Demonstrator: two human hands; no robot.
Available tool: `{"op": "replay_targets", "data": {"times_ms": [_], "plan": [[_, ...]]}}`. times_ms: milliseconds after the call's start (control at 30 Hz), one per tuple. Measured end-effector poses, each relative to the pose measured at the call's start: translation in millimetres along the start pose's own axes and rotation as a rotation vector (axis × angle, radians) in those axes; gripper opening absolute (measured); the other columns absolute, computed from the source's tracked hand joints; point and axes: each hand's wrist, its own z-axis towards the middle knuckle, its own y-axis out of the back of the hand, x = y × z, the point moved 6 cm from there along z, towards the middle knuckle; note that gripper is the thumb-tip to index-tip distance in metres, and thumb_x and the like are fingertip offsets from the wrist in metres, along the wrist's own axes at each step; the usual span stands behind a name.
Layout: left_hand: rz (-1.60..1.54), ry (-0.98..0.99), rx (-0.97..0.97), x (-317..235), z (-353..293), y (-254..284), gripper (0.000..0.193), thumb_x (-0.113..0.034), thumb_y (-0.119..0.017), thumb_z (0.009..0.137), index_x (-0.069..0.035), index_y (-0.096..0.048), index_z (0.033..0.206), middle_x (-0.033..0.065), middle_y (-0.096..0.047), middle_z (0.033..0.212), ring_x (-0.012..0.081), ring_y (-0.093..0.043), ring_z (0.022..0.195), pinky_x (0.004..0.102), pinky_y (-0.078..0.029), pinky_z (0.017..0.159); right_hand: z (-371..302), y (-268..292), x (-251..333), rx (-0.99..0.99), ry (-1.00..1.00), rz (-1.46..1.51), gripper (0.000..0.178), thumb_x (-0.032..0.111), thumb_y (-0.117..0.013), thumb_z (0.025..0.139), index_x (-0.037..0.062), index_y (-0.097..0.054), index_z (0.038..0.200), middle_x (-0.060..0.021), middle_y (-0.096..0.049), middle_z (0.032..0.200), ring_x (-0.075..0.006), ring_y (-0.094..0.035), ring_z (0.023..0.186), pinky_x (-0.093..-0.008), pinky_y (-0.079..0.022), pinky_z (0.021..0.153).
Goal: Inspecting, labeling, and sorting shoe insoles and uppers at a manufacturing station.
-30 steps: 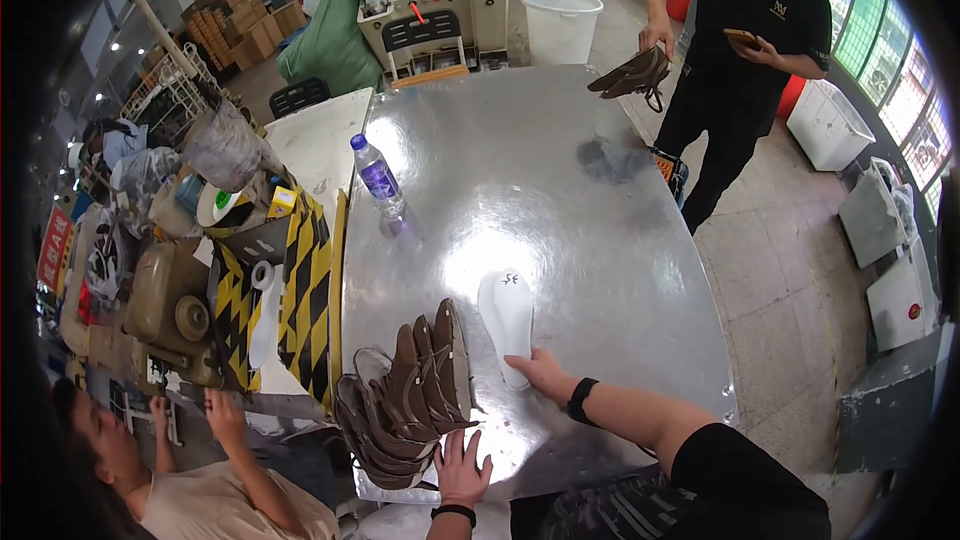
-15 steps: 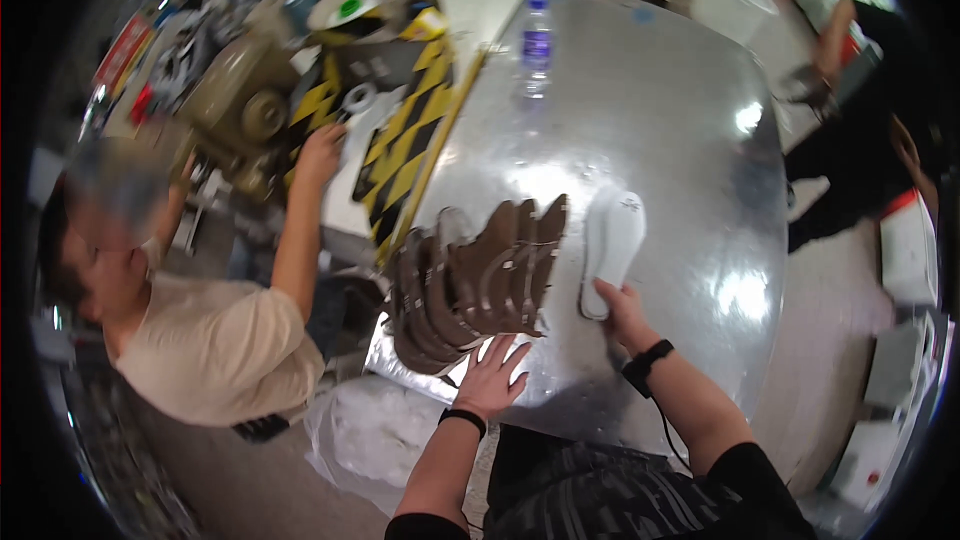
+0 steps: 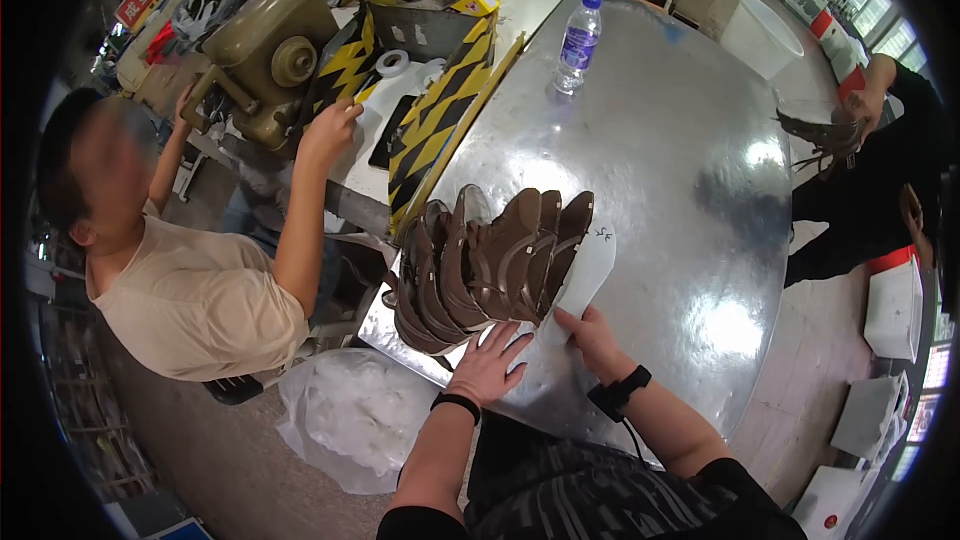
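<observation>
My right hand [image 3: 594, 340] pinches the near end of a white insole [image 3: 594, 272] between thumb and fingers. The insole stands tilted against the right end of a row of brown shoe uppers [image 3: 500, 258], which hides its left part. Several uppers are packed side by side near the table's front left. With fingers spread, my left hand [image 3: 486, 368] lies at the near edge of the row, its fingertips touching or almost touching the lowest edges of the uppers; it holds nothing.
The metal-topped table [image 3: 670, 200] carries a water bottle [image 3: 577, 45] at the back. At left, a co-worker [image 3: 215, 285] sits by a sewing machine [image 3: 265, 55] and a yellow-black striped holder [image 3: 440, 120]. A white bag [image 3: 360, 415] lies below. Another person [image 3: 870, 175] stands right, holding a shoe upper.
My right hand has moved left with the insole, bringing it from bare table against the row of uppers. My left hand stays at the row. The whole view has shifted a little.
</observation>
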Motion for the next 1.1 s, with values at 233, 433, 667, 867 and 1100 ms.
{"op": "replay_targets", "data": {"times_ms": [233,433,667,867,1100], "plan": [[-0.066,0.001,-0.008,-1,1,1,0.047,-0.033,-0.056,0.084,-0.016,-0.049,0.128,0.0109,-0.044,0.134,0.0258,-0.038,0.128,0.0479,-0.029,0.103,-20,24,26,-0.107,0.041,-0.971,0.047,0.032,-0.063,0.087,-0.0063,-0.052,0.112,-0.0158,-0.064,0.093,-0.0222,-0.063,0.084,-0.0295,-0.049,0.071],[0.017,0.035,0.024,0,-2,0,0.046,-0.035,-0.057,0.084,-0.016,-0.052,0.125,0.0089,-0.041,0.138,0.0229,-0.034,0.131,0.0449,-0.029,0.103,-31,69,80,-0.270,0.183,-0.833,0.036,0.026,-0.059,0.089,-0.0029,-0.058,0.111,-0.0167,-0.063,0.090,-0.0259,-0.063,0.079,-0.0342,-0.050,0.072],[0.028,0.021,0.024,-1,4,-1,0.045,-0.034,-0.058,0.083,-0.014,-0.053,0.123,0.0091,-0.041,0.138,0.0232,-0.034,0.132,0.0469,-0.028,0.103,-33,9,85,-0.051,0.898,-1.241,0.023,0.013,-0.060,0.083,0.0052,-0.062,0.105,-0.0111,-0.059,0.107,-0.0290,-0.059,0.094,-0.0369,-0.049,0.081],[-0.015,0.015,0.002,3,2,-7,0.045,-0.034,-0.059,0.081,-0.010,-0.056,0.118,0.0140,-0.045,0.132,0.0278,-0.037,0.129,0.0499,-0.026,0.105,-32,15,73,-0.003,0.747,-1.219,0.025,0.009,-0.062,0.079,0.0067,-0.062,0.104,-0.0109,-0.058,0.112,-0.0301,-0.055,0.101,-0.0375,-0.048,0.085],[-0.005,0.017,-0.002,4,-1,-6,0.044,-0.034,-0.059,0.081,-0.010,-0.056,0.118,0.0144,-0.045,0.132,0.0287,-0.037,0.128,0.0495,-0.026,0.104,-53,52,158,-0.565,0.919,-1.710,0.071,0.020,-0.075,0.066,0.0125,-0.046,0.131,-0.0123,-0.041,0.136,-0.0311,-0.033,0.131,-0.0556,-0.023,0.107]]}}
